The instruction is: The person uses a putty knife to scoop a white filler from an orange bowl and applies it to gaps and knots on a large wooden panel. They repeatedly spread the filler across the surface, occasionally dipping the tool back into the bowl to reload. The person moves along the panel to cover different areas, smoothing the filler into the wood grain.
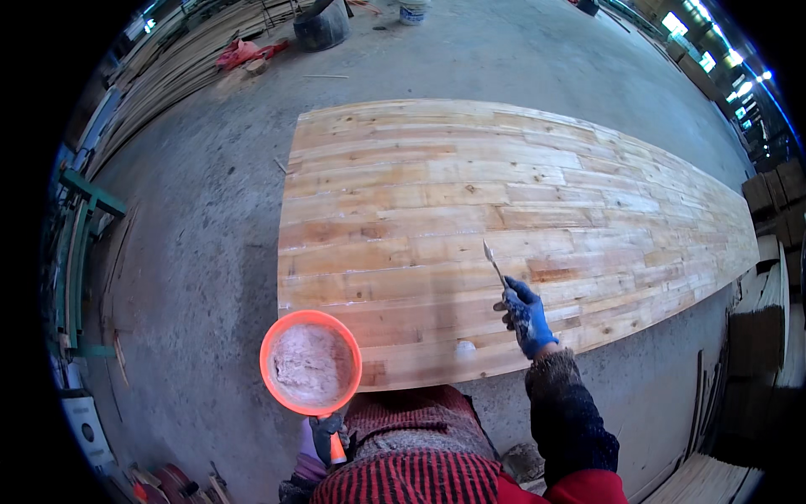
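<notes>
My left hand [324, 437], in a dark glove, is closed around the handle of an orange dipper [312, 411]. Pale pinkish-grey paste [309, 364] fills the dipper, which is beside the near left corner of a large wooden panel [403, 290]. In my right hand [525, 319], which wears a blue glove smeared with white, is a slim putty knife [494, 262]. Its blade points away from me over the panel; whether the tip touches the wood I cannot tell. Thin whitish streaks run along several joints on the panel's left part, and a small white dab [465, 346] lies near its front edge.
Long timber strips [159, 80] lie at the far left, near a red cloth [242, 54], a black tub [322, 28] and a white bucket [412, 13]. A green metal frame [94, 195] stands left. Stacked boards [760, 323] flank the panel's right end.
</notes>
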The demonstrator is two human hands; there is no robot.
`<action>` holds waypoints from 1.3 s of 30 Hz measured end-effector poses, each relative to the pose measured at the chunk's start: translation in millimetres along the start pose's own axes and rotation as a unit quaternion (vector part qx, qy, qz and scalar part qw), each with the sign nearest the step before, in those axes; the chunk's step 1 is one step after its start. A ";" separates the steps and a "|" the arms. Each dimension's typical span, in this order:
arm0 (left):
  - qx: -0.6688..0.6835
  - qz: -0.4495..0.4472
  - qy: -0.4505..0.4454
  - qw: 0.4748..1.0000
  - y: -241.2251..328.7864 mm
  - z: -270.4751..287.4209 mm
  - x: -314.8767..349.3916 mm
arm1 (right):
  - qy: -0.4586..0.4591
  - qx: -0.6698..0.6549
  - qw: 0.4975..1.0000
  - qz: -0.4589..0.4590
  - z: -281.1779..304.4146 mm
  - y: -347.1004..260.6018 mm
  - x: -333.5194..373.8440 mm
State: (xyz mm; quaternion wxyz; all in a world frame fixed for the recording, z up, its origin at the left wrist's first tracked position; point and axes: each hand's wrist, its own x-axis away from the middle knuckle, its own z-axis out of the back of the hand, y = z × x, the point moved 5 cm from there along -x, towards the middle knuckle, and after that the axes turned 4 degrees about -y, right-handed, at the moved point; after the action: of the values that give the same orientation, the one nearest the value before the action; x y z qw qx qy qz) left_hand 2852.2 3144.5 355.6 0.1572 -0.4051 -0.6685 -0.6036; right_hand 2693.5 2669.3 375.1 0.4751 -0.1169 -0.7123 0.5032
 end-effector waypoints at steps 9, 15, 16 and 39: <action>-0.100 0.029 -0.018 0.994 53.4 -16.9 -17.0 | 0.148 0.400 0.870 0.249 -5.0 -51.7 -159.8; -0.081 0.039 0.082 0.993 14.1 -1.0 -18.8 | 0.148 0.554 0.792 0.209 -13.5 -72.0 -230.6; -0.076 0.031 0.088 0.993 11.0 4.4 -17.2 | 0.143 0.608 0.770 0.134 -24.0 -67.6 -240.2; -0.056 -0.037 0.129 0.989 5.8 -8.5 -24.7 | -0.033 0.727 0.660 0.189 -20.4 -150.2 -253.0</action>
State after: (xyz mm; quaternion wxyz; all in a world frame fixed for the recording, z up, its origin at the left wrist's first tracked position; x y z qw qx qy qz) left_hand 2869.5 3127.6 344.1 0.1966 -0.3067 -0.6225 -0.6926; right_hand 2888.4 2448.6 358.8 0.2797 0.1496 -0.0977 0.9433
